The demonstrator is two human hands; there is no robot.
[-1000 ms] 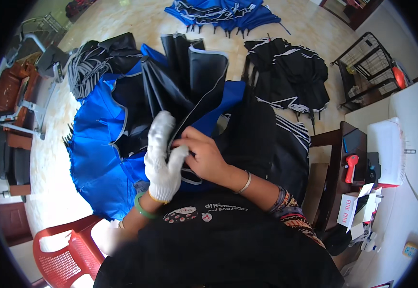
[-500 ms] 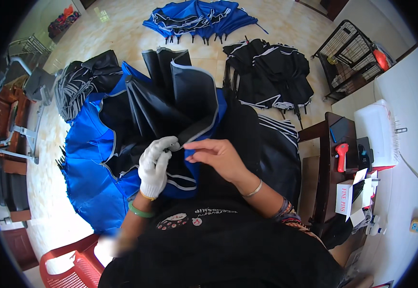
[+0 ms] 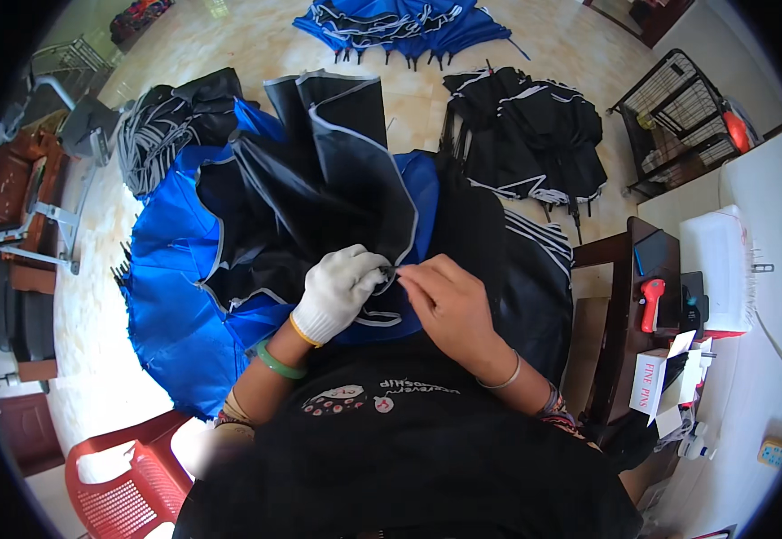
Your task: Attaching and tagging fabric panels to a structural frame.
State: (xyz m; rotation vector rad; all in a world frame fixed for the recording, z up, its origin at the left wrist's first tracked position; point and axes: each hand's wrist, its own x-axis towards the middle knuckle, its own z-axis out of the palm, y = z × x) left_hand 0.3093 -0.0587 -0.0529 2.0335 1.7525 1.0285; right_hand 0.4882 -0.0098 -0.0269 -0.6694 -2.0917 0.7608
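My left hand (image 3: 342,286), in a white knitted glove, is closed on the grey-edged rim of a black umbrella canopy (image 3: 364,148). A small dark piece shows at its fingertips. My bare right hand (image 3: 452,305) pinches right beside it, fingertips together; what lies between them is too small to make out. The black canopy rises in stiff folds before my hands. Under and left of it spreads blue umbrella fabric (image 3: 175,305) with grey trim, across my lap.
Folded black umbrellas (image 3: 535,135) and blue umbrellas (image 3: 391,27) lie on the tiled floor ahead. A black bundle (image 3: 171,135) sits at left. At right stands a dark table (image 3: 620,314) with a red-handled tool (image 3: 651,305) and a white box (image 3: 650,382). A red chair (image 3: 122,485) is lower left.
Both hands have shifted right and stay close together. My right hand's fingertips have come up against the piece at my left fingertips. The whole view has shifted slightly.
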